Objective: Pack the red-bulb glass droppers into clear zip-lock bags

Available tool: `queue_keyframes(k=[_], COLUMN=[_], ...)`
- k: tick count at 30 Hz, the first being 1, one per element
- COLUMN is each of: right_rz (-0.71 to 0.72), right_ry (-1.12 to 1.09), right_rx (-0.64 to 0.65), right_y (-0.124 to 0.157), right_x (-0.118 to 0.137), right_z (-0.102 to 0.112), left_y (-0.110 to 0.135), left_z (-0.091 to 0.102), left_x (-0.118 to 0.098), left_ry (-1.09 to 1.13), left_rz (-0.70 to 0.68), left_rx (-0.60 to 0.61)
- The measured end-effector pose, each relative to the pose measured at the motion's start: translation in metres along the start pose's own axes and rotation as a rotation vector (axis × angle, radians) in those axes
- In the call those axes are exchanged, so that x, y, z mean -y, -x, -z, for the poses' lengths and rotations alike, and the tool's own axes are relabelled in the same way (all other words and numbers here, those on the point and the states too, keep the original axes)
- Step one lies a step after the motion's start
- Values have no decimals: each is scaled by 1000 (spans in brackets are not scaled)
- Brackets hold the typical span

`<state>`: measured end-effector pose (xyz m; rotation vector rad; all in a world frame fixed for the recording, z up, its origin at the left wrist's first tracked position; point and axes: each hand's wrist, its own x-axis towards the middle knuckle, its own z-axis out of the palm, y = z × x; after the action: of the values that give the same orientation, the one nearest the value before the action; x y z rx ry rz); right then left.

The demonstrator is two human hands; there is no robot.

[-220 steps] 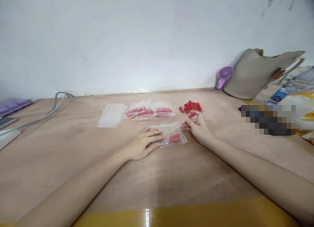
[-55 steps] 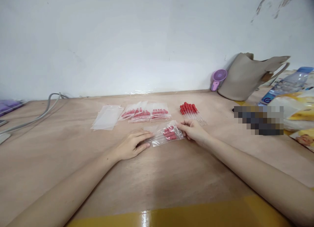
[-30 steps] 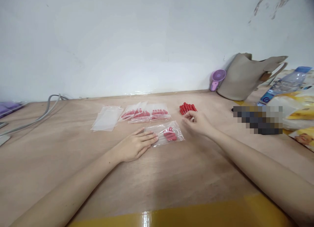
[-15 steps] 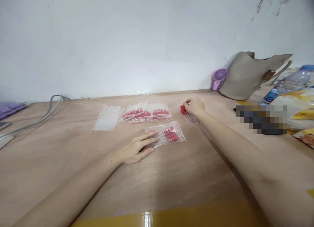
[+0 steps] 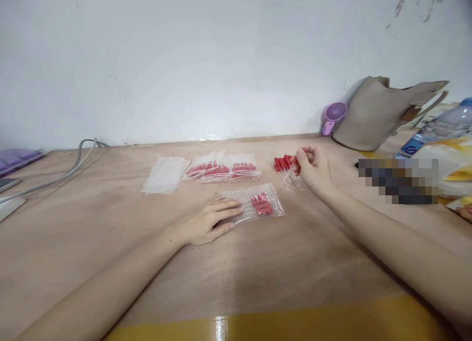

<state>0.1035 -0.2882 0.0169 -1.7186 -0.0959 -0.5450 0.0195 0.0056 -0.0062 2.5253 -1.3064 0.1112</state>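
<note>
My left hand [image 5: 214,220] lies flat on the left end of a clear plastic bag [image 5: 258,206] that holds a few red-bulbed droppers, its fingers stretched out. My right hand [image 5: 312,168] is pinched round one red-bulbed dropper [image 5: 289,171], lifted just above the loose pile of droppers [image 5: 285,163] on the wooden table [image 5: 258,262]. The dropper's thin clear tip points down and left toward the bag.
Three filled bags of droppers [image 5: 224,169] and a stack of empty clear bags [image 5: 164,174] lie behind my left hand. A beige bag [image 5: 383,112], a purple mini fan [image 5: 334,114] and a water bottle [image 5: 438,129] stand at the right. A grey cable [image 5: 62,171] runs at the left.
My right hand left the bag, reached back to the loose pile, and has lifted one dropper from it. My left hand has stayed on the bag.
</note>
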Motion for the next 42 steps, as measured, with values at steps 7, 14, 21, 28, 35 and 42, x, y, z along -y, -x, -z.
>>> queue_keyframes(k=[7,14,21,28,35,42], right_rz=[-382,-630,-672,-512,-476,-370], right_ry=[-311,-516,-433,-229,-53,71], right_rx=[-30,137,613,724,485,467], right_y=[22,35,37,36,48,50], right_x=[-20,-12,-14,-19,-9,-12], right_z=[-4,-12,0,-9,-25,-31], left_y=[-2,1,2,1,1,0], left_z=[2,-2,-4,-5,-4,-3], left_x=[-1,2,2,2,2,1], left_ry=[53,102,100,122,95,55], left_rz=[-22,1,24,2,-23,-21], left_rx=[-17,-39,-46,-57,-63,-35])
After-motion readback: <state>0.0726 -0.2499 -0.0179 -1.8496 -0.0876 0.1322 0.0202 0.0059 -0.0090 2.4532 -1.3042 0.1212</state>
